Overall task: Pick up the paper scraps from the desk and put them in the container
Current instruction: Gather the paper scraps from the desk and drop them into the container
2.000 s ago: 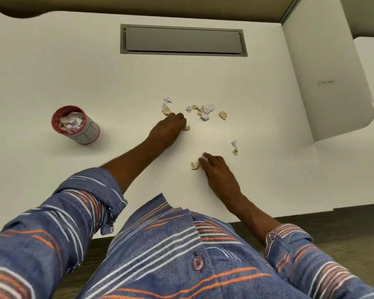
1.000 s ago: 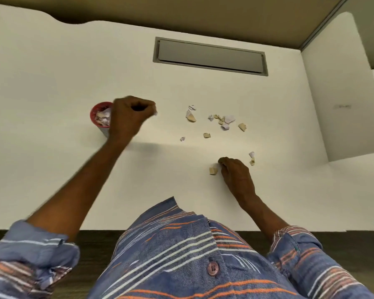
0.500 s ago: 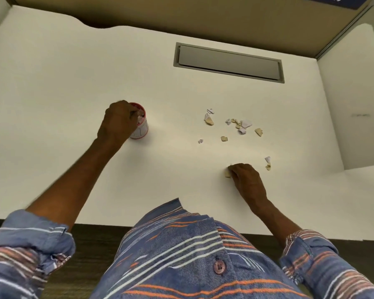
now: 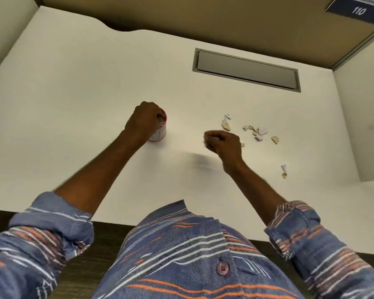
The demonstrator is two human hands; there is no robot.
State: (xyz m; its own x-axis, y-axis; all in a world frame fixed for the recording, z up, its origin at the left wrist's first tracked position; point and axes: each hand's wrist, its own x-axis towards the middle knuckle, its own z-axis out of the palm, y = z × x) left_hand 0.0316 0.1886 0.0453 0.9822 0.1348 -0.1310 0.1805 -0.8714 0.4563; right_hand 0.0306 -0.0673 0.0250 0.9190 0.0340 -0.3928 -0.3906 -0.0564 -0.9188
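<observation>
A small red-rimmed container (image 4: 160,134) stands on the white desk (image 4: 73,104), partly covered by my left hand (image 4: 144,120), whose curled fingers rest over its mouth; paper shows inside. My right hand (image 4: 221,143) is lifted above the desk to the right of the container, fingers pinched on pale paper scraps (image 4: 206,141). Several loose scraps (image 4: 258,132) lie in a cluster further right, another pair of scraps (image 4: 284,171) lies nearer the right edge, and one tan scrap (image 4: 226,126) lies just behind my right hand.
A grey cable hatch (image 4: 246,71) is set into the desk at the back. A white partition (image 4: 363,126) closes the right side. A blue sign reading 110 (image 4: 357,10) hangs at the top right. The desk's front edge runs along my shirt.
My left hand carried scraps from the pile to the container and stays over its mouth. My right hand has lifted off the desk with its scraps and moved left toward the container.
</observation>
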